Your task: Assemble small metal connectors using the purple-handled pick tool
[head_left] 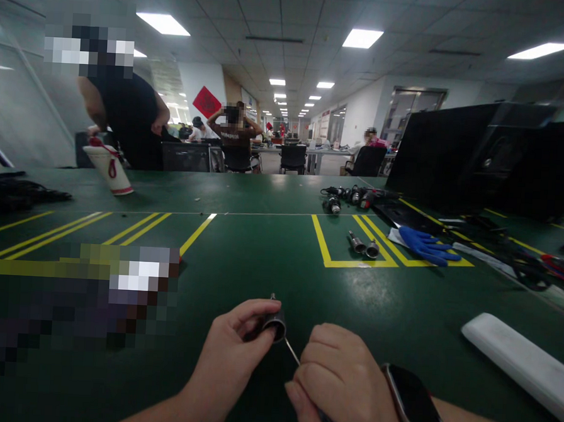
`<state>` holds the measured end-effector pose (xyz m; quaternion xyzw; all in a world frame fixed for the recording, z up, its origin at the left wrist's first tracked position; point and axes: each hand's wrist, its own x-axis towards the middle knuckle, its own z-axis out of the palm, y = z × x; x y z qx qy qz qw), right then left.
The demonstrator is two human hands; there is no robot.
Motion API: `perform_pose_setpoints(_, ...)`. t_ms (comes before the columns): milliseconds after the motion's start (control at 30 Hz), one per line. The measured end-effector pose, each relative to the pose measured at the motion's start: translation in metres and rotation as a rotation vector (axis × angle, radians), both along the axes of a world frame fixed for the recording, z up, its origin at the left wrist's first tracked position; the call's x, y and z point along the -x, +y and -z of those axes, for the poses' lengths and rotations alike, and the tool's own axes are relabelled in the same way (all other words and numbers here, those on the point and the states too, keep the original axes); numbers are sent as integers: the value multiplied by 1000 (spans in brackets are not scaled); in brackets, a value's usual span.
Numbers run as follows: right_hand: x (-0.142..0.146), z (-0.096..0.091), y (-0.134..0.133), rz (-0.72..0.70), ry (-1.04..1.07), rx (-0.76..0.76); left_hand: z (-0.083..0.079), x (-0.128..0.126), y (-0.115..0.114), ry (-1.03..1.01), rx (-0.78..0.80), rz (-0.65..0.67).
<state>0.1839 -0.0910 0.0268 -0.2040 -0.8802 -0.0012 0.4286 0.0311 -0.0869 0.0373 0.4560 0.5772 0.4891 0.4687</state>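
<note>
My left hand (pixel 237 347) is closed around a small dark metal cylinder (pixel 276 323) with a thin tip pointing up, held just above the green table (pixel 242 253). My right hand (pixel 343 384), with a dark watch (pixel 416 404) on its wrist, is closed on a thin tool whose metal shaft (pixel 291 352) reaches up into the cylinder's open end. The tool's handle is mostly hidden under my fingers.
Two similar metal parts (pixel 364 245) lie inside a yellow-taped box, blue gloves (pixel 426 244) beside them. More parts and cables (pixel 353 197) sit further back near dark monitors (pixel 455 154). A white flat object (pixel 520 365) lies right. A person and a tilted cup (pixel 109 167) are at far left.
</note>
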Motion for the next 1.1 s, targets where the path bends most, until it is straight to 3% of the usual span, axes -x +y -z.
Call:
perform_pose_setpoints(933,1,-6,-4,38,30,105,4,1,2,7,10,7)
perform_pose_setpoints(1033,-3,-14,-3,16,114,278,1,0,3,3,27,10)
perform_pose_setpoints(1100,-8,-22,1,-3,153,538,-1,0,3,5,37,11)
